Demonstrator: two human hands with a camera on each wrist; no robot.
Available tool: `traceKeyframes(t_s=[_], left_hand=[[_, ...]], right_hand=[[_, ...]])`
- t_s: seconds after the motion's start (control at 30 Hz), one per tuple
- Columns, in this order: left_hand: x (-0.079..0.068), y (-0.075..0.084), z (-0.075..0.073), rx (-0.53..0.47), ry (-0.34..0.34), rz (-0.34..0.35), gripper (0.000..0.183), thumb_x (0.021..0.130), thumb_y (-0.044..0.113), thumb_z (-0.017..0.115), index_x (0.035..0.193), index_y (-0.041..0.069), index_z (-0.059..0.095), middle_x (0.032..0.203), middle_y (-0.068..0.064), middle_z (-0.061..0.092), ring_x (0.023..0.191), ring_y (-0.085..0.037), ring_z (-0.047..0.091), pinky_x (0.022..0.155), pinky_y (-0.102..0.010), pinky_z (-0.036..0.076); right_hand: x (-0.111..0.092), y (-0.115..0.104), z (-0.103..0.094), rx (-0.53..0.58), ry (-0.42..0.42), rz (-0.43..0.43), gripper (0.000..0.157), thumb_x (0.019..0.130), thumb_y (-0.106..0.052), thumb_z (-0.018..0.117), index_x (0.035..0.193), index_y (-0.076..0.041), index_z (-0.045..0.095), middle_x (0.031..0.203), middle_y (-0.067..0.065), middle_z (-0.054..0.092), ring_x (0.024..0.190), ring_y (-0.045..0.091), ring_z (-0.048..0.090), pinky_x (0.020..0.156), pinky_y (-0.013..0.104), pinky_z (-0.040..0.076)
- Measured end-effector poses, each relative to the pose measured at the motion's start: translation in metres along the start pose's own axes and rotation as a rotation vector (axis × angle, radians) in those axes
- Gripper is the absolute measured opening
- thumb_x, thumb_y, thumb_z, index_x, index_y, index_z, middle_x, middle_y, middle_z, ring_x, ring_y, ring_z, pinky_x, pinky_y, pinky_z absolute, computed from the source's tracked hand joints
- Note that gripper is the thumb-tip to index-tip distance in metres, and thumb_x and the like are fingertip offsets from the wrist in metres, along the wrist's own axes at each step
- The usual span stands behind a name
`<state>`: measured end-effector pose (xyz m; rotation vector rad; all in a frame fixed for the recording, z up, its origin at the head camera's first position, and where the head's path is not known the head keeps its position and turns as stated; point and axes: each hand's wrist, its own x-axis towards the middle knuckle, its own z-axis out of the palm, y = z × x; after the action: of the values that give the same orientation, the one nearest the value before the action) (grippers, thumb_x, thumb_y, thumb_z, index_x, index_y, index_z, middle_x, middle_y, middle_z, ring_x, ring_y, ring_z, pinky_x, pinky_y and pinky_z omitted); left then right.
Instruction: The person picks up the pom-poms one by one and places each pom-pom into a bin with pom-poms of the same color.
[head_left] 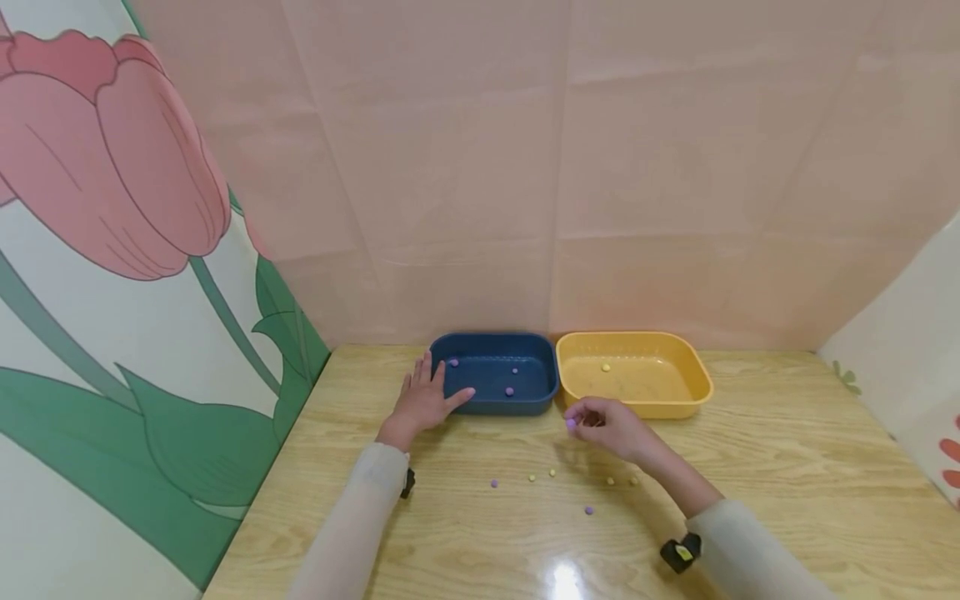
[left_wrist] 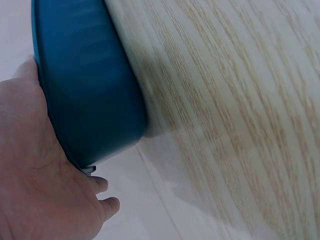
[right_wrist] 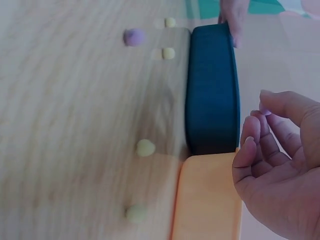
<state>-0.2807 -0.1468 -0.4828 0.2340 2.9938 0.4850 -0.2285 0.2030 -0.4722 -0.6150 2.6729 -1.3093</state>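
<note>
Small round purple ball (head_left: 572,424), material hard to tell, pinched by thumb and fingers of the right hand (head_left: 611,427), held off the wood-grain desk (head_left: 450,542) near the join of two trays along the desk's far edge. Left hand (head_left: 422,404) spread wide, touching the left end of the dark-blue, round-cornered, plastic-looking tray (head_left: 510,408); just beside, toward the desk's right edge, a yellow tray of like shape (head_left: 671,411). Three purple balls (head_left: 509,392) inside the blue one, a single yellow ball (head_left: 606,367) inside the other; between trays and the desk's near edge, two loose purple balls (head_left: 588,511) and four loose yellow balls (head_left: 552,472). Best to pinch lightly: probably too small and round to squeeze hard without squirting loose. Pass above both rims, steady the blue tray without pushing, and, judging by colour, let go low over the blue floor, well inside, to limit bouncing.
</note>
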Motion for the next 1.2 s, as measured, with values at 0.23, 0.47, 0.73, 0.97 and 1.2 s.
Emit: traceKeyframes(t_s=[0.23, 0.47, 0.73, 0.97, 1.2], left_hand=[[-0.002, 0.001, 0.000, -0.003, -0.012, -0.001, 0.100, 0.095, 0.078, 0.035, 0.163, 0.007, 0.017, 0.169, -0.018, -0.006, 0.156, -0.036, -0.003, 0.125, -0.055, 0.005], [-0.002, 0.000, 0.001, 0.000, -0.012, -0.002, 0.100, 0.095, 0.078, 0.035, 0.163, 0.007, 0.016, 0.169, -0.018, -0.006, 0.156, -0.036, -0.003, 0.125, -0.054, 0.004], [0.001, 0.000, 0.002, 0.019, -0.007, -0.003, 0.101, 0.094, 0.080, 0.032, 0.163, 0.007, 0.015, 0.169, -0.018, -0.006, 0.156, -0.036, -0.003, 0.125, -0.054, 0.004], [0.001, 0.000, 0.000, 0.035, -0.004, -0.002, 0.103, 0.094, 0.080, 0.031, 0.163, 0.006, 0.012, 0.169, -0.018, -0.006, 0.156, -0.036, -0.002, 0.125, -0.054, 0.003], [0.003, -0.001, 0.002, 0.049, -0.006, -0.005, 0.103, 0.094, 0.081, 0.028, 0.163, 0.006, 0.013, 0.169, -0.018, -0.004, 0.156, -0.037, -0.002, 0.125, -0.055, 0.002]], right_hand=[[0.009, -0.007, -0.002, 0.024, 0.018, 0.024, 0.012, 0.093, -0.015, 0.074, 0.104, -0.011, 0.073, 0.091, 0.001, 0.066, 0.083, 0.019, 0.058, 0.069, 0.026, 0.049], [0.016, -0.012, -0.006, 0.030, 0.039, 0.029, 0.015, 0.093, -0.017, 0.075, 0.107, -0.011, 0.074, 0.093, 0.002, 0.066, 0.084, 0.020, 0.057, 0.072, 0.027, 0.049], [0.026, -0.018, -0.008, 0.033, 0.061, 0.048, 0.019, 0.094, -0.021, 0.074, 0.110, -0.010, 0.074, 0.094, 0.002, 0.066, 0.086, 0.021, 0.057, 0.074, 0.030, 0.048], [0.038, -0.021, -0.006, 0.035, 0.069, 0.073, 0.020, 0.095, -0.021, 0.073, 0.112, -0.010, 0.073, 0.096, 0.004, 0.067, 0.086, 0.021, 0.057, 0.071, 0.030, 0.049], [0.046, -0.023, -0.006, 0.065, 0.071, 0.094, 0.021, 0.096, -0.020, 0.072, 0.113, -0.009, 0.072, 0.097, 0.005, 0.067, 0.088, 0.022, 0.057, 0.074, 0.032, 0.050]])
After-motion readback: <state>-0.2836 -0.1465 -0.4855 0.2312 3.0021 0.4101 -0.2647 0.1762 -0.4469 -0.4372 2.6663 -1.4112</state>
